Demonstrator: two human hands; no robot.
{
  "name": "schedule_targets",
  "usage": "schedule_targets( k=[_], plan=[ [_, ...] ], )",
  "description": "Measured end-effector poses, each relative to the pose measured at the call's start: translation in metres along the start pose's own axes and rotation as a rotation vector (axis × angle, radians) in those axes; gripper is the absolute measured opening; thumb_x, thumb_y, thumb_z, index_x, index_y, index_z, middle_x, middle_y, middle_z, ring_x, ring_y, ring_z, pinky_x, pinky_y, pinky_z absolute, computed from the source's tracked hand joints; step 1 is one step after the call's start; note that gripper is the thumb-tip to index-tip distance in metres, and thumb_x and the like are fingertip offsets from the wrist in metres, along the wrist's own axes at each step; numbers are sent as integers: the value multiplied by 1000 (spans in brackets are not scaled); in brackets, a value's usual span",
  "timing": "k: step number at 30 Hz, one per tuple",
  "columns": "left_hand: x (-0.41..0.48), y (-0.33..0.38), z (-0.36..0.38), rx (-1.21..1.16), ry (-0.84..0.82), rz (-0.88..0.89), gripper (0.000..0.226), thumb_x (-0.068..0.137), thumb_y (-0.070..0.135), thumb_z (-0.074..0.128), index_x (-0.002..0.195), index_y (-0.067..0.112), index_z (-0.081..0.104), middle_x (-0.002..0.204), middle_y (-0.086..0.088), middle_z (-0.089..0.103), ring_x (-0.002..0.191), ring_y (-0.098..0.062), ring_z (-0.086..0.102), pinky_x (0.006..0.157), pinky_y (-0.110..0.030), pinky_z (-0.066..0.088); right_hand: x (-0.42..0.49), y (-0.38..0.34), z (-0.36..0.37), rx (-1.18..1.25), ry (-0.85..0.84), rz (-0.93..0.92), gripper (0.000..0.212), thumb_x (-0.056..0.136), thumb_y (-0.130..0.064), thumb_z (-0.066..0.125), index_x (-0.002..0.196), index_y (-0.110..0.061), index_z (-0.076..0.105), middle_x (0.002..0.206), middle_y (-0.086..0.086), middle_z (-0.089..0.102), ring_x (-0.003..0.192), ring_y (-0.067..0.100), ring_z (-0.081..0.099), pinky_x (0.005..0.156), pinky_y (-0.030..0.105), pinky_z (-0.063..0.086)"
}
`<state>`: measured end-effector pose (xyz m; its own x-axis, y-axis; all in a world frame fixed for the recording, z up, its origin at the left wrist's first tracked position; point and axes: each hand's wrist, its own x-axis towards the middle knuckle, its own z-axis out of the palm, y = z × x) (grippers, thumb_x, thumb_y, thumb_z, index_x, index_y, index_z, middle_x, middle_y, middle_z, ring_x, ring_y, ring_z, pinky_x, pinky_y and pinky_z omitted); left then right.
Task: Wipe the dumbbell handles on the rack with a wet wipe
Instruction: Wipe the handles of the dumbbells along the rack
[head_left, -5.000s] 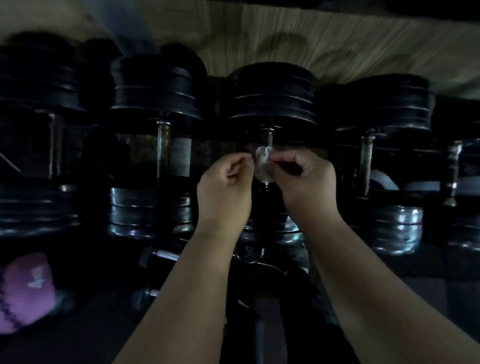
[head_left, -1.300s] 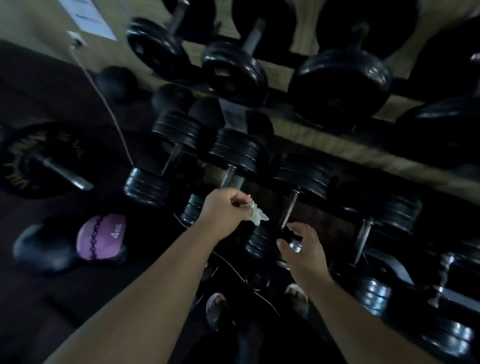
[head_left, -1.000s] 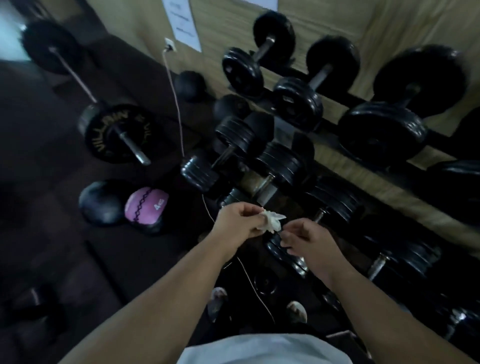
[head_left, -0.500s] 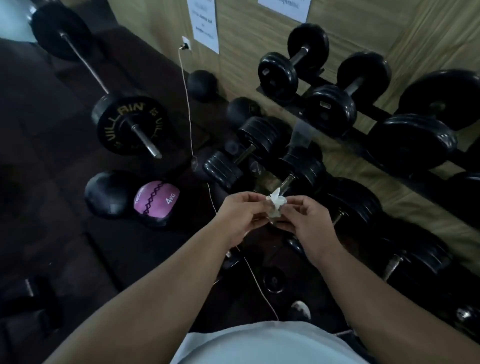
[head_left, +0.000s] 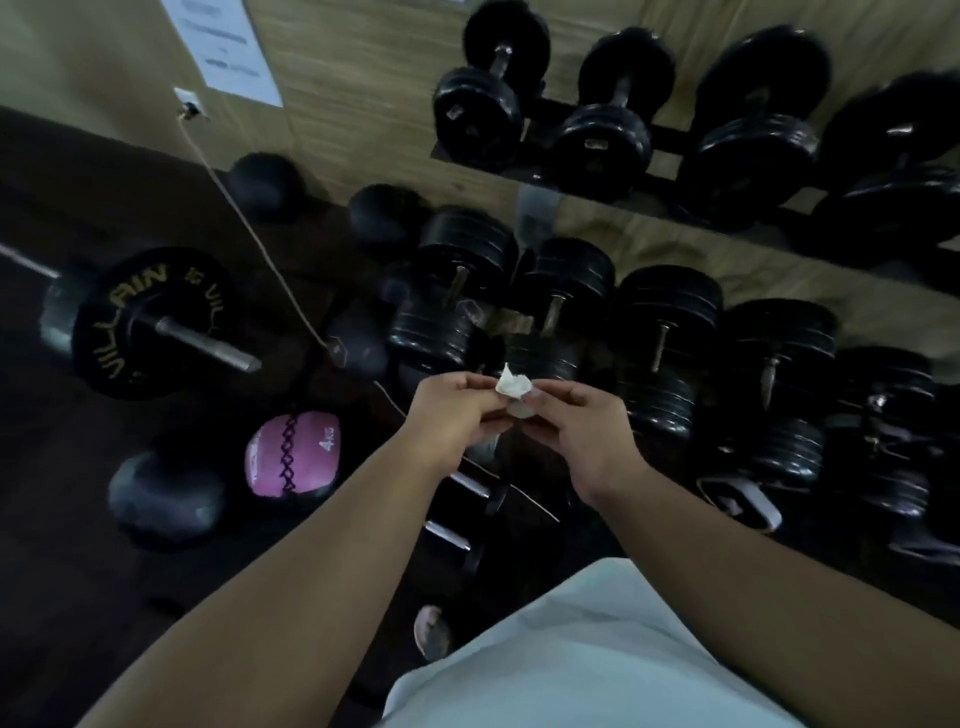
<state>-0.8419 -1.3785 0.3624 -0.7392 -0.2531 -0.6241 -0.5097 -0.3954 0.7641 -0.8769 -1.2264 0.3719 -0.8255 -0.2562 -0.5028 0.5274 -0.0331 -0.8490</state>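
Observation:
A small crumpled white wet wipe (head_left: 513, 385) is pinched between my left hand (head_left: 454, 415) and my right hand (head_left: 576, 426), held in the air in front of the lower tier. Black dumbbells with metal handles (head_left: 551, 313) lie in a row on the lower tier of the rack just beyond my hands. More black dumbbells (head_left: 602, 140) sit on the upper tier (head_left: 675, 210) against the wooden wall. Neither hand touches a dumbbell.
A barbell with a black plate (head_left: 150, 322) lies on the dark floor at left. A pink medicine ball (head_left: 293, 453) and a black ball (head_left: 166, 499) sit beside it. A cord (head_left: 244, 218) runs from a wall socket down to the floor.
I have stood up and the view has pulled back from the lower rack. My right hand left the dumbbell and joined my left hand on the wipe.

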Motion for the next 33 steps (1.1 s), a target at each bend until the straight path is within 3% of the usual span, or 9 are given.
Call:
schedule_targets(
  k=[7,12,17,21,24,27,30,33],
  plan=[
    [42,29,11,198,-98,-42,26,88,1,79,113,-1,72,106,-17,79,101,-27,77,73,-26,64,28,-10,3,43,128,-25,20,78,-3,83,95,-3,74,96,16,77,94,28,75,90,44,60],
    [78,48,22,282,-199,-100,21,98,-3,64,118,-4,70,110,-22,76,94,-27,73,75,-29,64,67,-12,-6,92,236,1,22,78,6,79,99,2,72,95,18,76,89,26,76,81,34,62],
    [125,55,25,356,-125,-146,17,102,9,63,117,5,70,109,-17,75,86,-24,70,86,-39,61,113,-3,-19,-10,357,39,17,80,-2,81,96,-5,75,94,11,77,89,21,76,81,34,62],
    [179,43,22,541,-96,-146,17,100,20,65,114,13,71,104,-6,73,85,-18,68,80,-35,60,142,10,-35,-23,504,62,13,81,-4,81,93,-8,76,94,12,76,89,22,76,83,37,63],
    [226,26,20,800,-110,-59,43,96,43,68,131,17,65,113,-2,70,95,-18,68,92,-39,59,165,23,-39,-69,613,76,12,82,-7,80,91,-14,77,95,7,76,83,16,76,83,37,62],
    [263,7,23,926,-119,-61,72,96,59,62,151,15,46,140,-4,56,106,-19,64,92,-31,49,187,39,-40,-123,702,61,12,83,-10,78,91,-19,77,91,0,77,80,15,76,83,41,63],
    [295,-17,31,1000,-47,-98,98,89,76,56,160,13,31,160,-12,34,142,-34,44,113,-48,43,206,47,-40,-119,756,40,13,84,-10,77,95,-18,77,88,1,77,81,16,76,83,40,63],
    [315,-42,45,984,5,-135,111,87,84,46,164,9,18,167,-16,25,153,-36,28,120,-55,34,226,51,-45,-160,763,7,17,84,-9,76,96,-20,78,85,-2,77,81,15,76,82,36,63]
  ],
)
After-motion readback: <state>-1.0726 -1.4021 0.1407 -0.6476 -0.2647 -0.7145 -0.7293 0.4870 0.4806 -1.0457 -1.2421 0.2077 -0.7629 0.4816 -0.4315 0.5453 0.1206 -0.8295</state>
